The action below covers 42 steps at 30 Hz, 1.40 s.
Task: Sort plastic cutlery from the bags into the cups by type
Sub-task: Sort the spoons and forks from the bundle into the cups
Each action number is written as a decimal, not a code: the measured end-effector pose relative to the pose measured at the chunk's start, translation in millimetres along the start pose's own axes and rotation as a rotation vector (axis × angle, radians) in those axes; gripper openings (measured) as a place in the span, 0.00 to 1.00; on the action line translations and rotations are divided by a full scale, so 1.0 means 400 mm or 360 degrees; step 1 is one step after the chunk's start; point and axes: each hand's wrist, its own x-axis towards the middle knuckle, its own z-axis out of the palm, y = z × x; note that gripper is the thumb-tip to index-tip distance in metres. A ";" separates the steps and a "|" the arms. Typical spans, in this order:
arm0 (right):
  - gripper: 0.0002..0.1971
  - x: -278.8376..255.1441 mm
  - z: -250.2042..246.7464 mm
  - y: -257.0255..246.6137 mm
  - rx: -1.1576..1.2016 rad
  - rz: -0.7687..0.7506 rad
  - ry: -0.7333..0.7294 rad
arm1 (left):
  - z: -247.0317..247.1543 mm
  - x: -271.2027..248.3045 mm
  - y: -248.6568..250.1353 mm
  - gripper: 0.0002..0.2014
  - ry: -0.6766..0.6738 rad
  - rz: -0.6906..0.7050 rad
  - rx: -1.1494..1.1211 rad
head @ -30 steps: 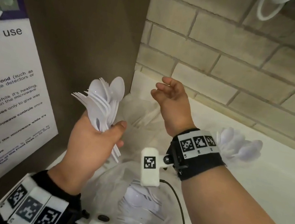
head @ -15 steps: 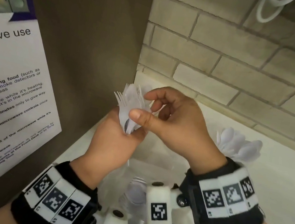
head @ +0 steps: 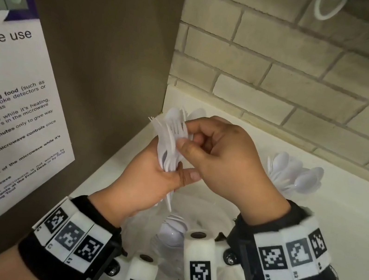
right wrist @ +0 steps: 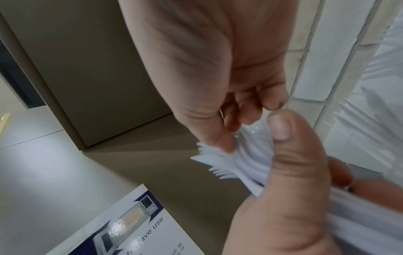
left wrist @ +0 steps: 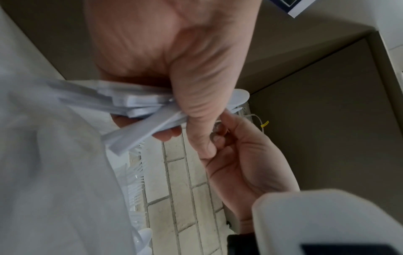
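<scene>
Left hand (head: 147,182) grips a bundle of white plastic cutlery (head: 170,142) by the handles, thumb across the front, heads pointing up. Fork tines show at the upper left of the bundle; at least 1 spoon bowl sits behind them. The left wrist view shows the handle ends fanned out below the thumb.

Right hand (head: 221,160) is at the top of the same bundle, fingers curled. Thumb and forefinger pinch at the fork heads; the right wrist view shows the thumb tip pressed onto the tines (right wrist: 218,160). Which single piece is pinched cannot be told.

Both hands are held above a clear plastic bag (head: 140,225) lying on the white counter (head: 347,228). More white spoons (head: 173,231) show inside the bag, below the wrists.

To the right of the right hand, well apart from the bundle, a cluster of white spoons (head: 294,175) stands bowls up, close to the brick wall (head: 289,59). Their container is hidden behind the right wrist.

In the left wrist view a row of fork tines (left wrist: 137,172) shows against the brick wall; what holds them is not clear.

A brown panel (head: 95,51) on the left carries a microwave-use notice (head: 7,110). Both wrists wear black bands with printed markers (head: 69,238).
</scene>
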 end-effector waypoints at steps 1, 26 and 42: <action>0.05 -0.002 0.002 0.000 0.0059 0.0021 0.0033 | 0.001 0.000 -0.001 0.23 0.0008 0.0006 0.0031; 0.07 -0.004 -0.003 0.000 0.0294 0.0287 0.0382 | 0.006 0.003 -0.054 0.18 0.0253 -0.0129 0.0406; 0.01 0.003 -0.054 -0.044 0.0887 0.0054 0.1029 | 0.008 -0.013 -0.049 0.21 0.0305 -0.0028 0.0772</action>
